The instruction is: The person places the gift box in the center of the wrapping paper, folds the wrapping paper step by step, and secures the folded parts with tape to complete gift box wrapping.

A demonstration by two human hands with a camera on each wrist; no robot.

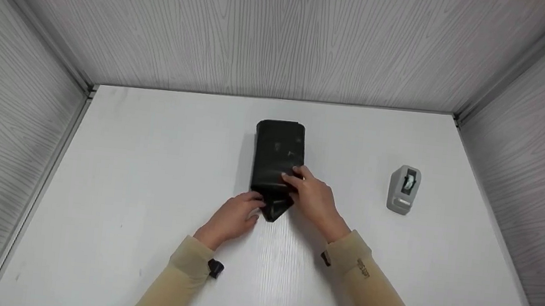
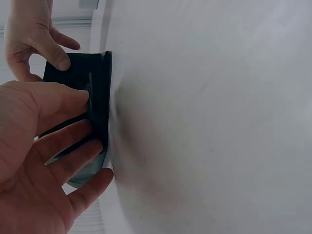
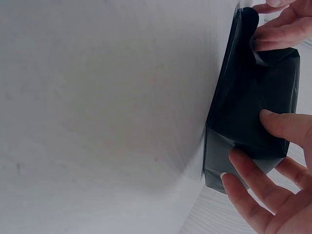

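Note:
A black, box-shaped wrapped package (image 1: 278,153) lies on the white table, its near end drawn into a pointed folded flap (image 1: 277,208). At the flap's left edge my left hand (image 1: 233,217) touches the wrapping with fingers extended, its thumb lower down; in the left wrist view, the left hand (image 2: 46,136) has its fingers spread beside the dark end. My right hand (image 1: 315,200) holds the package's near right corner, with fingers on top. The right wrist view shows that thumb (image 3: 280,124) on the black end face (image 3: 265,97) and fingertips lower along the side.
A grey tape dispenser (image 1: 404,189) with a roll in it stands to the right on the white tabletop (image 1: 160,161). Grey wood-grain panels (image 1: 274,36) enclose the table at the back and on both sides.

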